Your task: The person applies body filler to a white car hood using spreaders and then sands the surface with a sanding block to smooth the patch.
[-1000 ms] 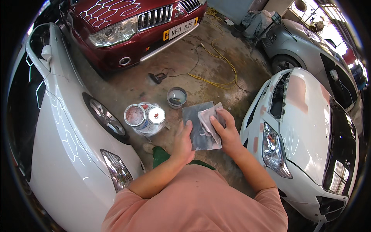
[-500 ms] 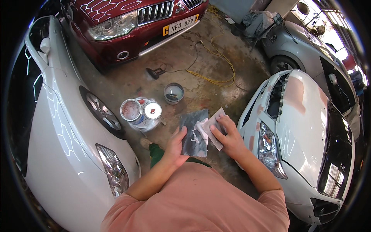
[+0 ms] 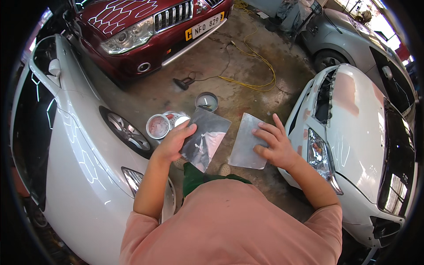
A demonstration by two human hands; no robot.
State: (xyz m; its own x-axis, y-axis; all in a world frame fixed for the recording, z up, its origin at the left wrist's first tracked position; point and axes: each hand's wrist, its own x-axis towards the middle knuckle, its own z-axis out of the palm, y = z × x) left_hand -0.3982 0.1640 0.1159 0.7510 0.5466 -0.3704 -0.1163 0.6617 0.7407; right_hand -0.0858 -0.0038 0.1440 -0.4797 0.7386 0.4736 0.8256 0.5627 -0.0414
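One dark board [image 3: 198,127] in my left hand [image 3: 173,142], one grey board [image 3: 245,143] in my right hand [image 3: 278,148]
Both seem light, stiff; I'd pinch edges, not pink paste [image 3: 213,139].

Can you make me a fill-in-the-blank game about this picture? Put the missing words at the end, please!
1. The left hand holds the darker plate, and the right hand holds the ___ one.
2. The pinkish paste lies on the plate in the ___ hand.
3. The car at the top, with the shiny grille, is a dark shade of ___.
4. The patched car on the right is mostly ___.

Missing words: lighter; left; red; white.
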